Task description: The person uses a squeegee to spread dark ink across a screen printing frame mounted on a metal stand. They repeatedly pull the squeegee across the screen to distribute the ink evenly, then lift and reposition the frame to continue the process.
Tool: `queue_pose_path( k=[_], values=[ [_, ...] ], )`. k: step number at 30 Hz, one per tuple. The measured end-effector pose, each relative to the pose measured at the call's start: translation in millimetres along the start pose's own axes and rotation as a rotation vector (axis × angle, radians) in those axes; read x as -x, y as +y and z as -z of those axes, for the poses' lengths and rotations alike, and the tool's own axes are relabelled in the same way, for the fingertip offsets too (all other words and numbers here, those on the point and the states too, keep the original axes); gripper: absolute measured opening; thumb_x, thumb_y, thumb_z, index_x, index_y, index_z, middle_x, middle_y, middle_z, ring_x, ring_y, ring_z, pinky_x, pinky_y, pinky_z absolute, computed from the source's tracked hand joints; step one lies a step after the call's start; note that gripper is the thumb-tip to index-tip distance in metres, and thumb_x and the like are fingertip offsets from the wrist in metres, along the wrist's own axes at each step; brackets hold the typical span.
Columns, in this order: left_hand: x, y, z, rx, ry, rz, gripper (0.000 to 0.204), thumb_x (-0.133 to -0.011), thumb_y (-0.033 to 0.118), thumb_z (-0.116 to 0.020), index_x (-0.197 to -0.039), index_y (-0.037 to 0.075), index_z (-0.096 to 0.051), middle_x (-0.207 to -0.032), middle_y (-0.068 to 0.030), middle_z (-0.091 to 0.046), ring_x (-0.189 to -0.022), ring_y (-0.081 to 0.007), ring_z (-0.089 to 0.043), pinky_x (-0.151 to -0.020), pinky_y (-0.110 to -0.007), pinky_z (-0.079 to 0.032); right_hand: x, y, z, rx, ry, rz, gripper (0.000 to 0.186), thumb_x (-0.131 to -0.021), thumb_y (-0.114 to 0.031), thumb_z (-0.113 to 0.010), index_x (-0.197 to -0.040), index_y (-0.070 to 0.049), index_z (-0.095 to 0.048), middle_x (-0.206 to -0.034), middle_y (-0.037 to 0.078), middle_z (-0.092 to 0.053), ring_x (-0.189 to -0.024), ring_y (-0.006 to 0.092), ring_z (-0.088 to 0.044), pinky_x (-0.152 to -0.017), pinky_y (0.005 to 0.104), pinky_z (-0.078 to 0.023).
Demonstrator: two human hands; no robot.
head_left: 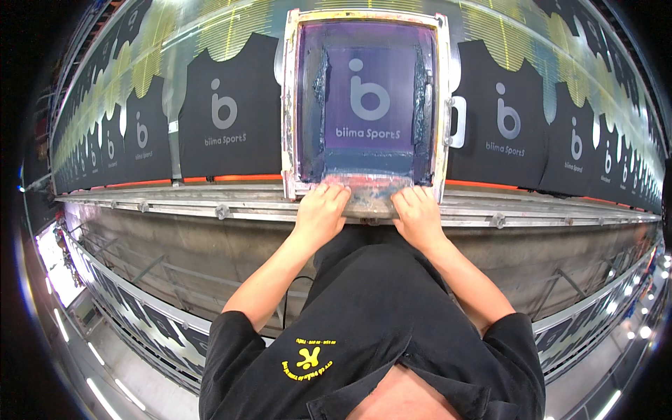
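Observation:
A screen-printing frame [289, 112] lies in front of me on the long printing table. Its mesh [339, 98] is purple and carries a pale rounded emblem with lettering beneath. Dark ink is smeared down both sides of the mesh, and a band of ink [369, 162] crosses its near end. Just behind that band is a wide, ink-stained squeegee [371, 201]. My left hand [323, 208] is closed around its left end, fingers curled over the top. At the right end, my right hand [418, 211] grips it the same way. Both thumbs are partly hidden.
Black cut garment panels [245, 150] with the same pale emblem lie on both sides, one panel [483, 157] close by on the right. A metal rail [259, 211] with knobs runs along the table's near edge. Another table [161, 304] stands behind me.

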State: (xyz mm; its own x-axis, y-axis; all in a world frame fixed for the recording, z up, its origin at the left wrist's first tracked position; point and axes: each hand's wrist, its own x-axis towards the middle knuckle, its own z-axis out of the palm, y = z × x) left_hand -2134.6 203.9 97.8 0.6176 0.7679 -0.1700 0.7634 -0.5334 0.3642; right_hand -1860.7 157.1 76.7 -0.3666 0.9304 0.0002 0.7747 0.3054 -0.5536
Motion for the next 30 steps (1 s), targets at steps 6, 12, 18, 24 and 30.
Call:
queue_pose_path(
  k=[6, 12, 18, 24, 30],
  values=[
    [-123, -48, 58, -0.012, -0.151, -0.026, 0.051, -0.088, 0.056, -0.085, -0.089, 0.008, -0.069, -0.086, -0.0130, -0.074, -0.083, -0.0361, -0.076, -0.075, -0.050, -0.060, -96, 56, 41, 0.076, 0.110, 0.008, 0.038, -0.077, -0.028, -0.093, -0.101, -0.011, -0.068, -0.091, 0.007, -0.065, -0.091, 0.0302, -0.066, -0.086, 0.0464, -0.047],
    [-307, -137, 113, -0.157, -0.097, -0.028, 0.056, -0.082, 0.066, -0.086, -0.095, 0.011, -0.080, -0.086, -0.0150, -0.079, -0.086, -0.0385, -0.077, -0.079, -0.052, -0.060, -272, 134, 97, 0.137, 0.073, -0.172, 0.047, -0.086, -0.046, -0.090, -0.107, -0.006, -0.075, -0.102, 0.019, -0.077, -0.098, 0.0411, -0.075, -0.083, 0.0501, -0.058],
    [-288, -141, 75, -0.176, 0.074, 0.055, 0.048, -0.086, 0.056, -0.085, -0.093, 0.010, -0.078, -0.088, -0.0142, -0.078, -0.088, -0.0375, -0.077, -0.078, -0.052, -0.061, -283, 134, 53, 0.226, 0.165, -0.217, 0.039, -0.088, -0.035, -0.089, -0.110, -0.005, -0.076, -0.105, 0.015, -0.077, -0.103, 0.0376, -0.072, -0.087, 0.0496, -0.057],
    [-140, -75, 21, -0.093, 0.020, 0.002, 0.038, -0.066, 0.023, -0.096, -0.097, 0.014, -0.075, -0.092, -0.0053, -0.077, -0.090, -0.0279, -0.077, -0.080, -0.044, -0.062, -119, 62, 11, 0.143, 0.206, -0.114, 0.037, -0.071, -0.017, -0.092, -0.101, -0.008, -0.072, -0.096, 0.008, -0.072, -0.093, 0.0320, -0.069, -0.084, 0.0448, -0.054],
    [-156, -77, 55, -0.024, -0.222, 0.072, 0.051, -0.082, 0.059, -0.088, -0.088, 0.010, -0.077, -0.084, -0.0137, -0.077, -0.082, -0.0360, -0.078, -0.074, -0.050, -0.061, -136, 65, 30, 0.073, 0.065, -0.084, 0.040, -0.077, -0.034, -0.095, -0.097, -0.007, -0.072, -0.094, 0.008, -0.073, -0.091, 0.0323, -0.070, -0.083, 0.0446, -0.053]
  ],
)
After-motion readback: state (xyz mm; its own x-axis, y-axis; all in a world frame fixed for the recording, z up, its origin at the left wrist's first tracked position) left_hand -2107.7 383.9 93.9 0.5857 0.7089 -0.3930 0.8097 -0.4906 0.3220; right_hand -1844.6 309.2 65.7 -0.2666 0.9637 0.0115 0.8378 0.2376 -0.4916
